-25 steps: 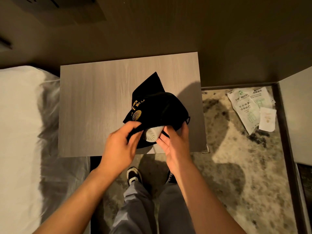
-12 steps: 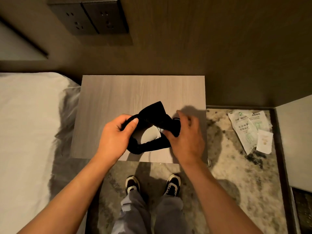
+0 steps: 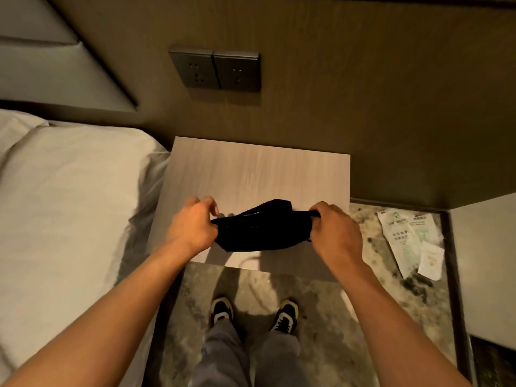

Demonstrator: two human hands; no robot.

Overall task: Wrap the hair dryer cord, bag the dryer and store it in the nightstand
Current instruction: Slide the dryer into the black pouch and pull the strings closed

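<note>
Left hand: the left hand (image 3: 192,229) is clenched on the left end of the black bag (image 3: 262,229), fingers curled over the cloth, knuckles toward the camera.
Right hand: the right hand (image 3: 333,231) pinches the right end of the same bag, with a thin black loop showing at the fingertips.
Black bag: it is stretched sideways between the two hands, over the near part of the nightstand top; whether it rests on the wood or hangs just above it cannot be told.
Hair dryer: not visible; the bag's cloth hides whatever it holds.
Nightstand: the nightstand (image 3: 259,171) has a pale wood-grain top, bare in its far half; its near edge lies just below the bag. No drawer or door shows from this angle.
Bed: the bed (image 3: 64,196), in white sheets, touches the nightstand's left side.
Wall: dark wood panelling stands beyond the nightstand, with a double wall socket (image 3: 215,69) above it.
Floor: mottled grey floor (image 3: 321,317) fills the near middle; the person's dark shoes (image 3: 222,311) and grey trousers stand just in front of the nightstand.
Packets: white printed packets (image 3: 405,236) lie on the floor to the right of the nightstand, well apart from the bag.
Right side: a pale flat surface (image 3: 485,261) borders the floor at the far right.
In the way: both forearms cross the near view, and the hands cover the bag's two ends.
</note>
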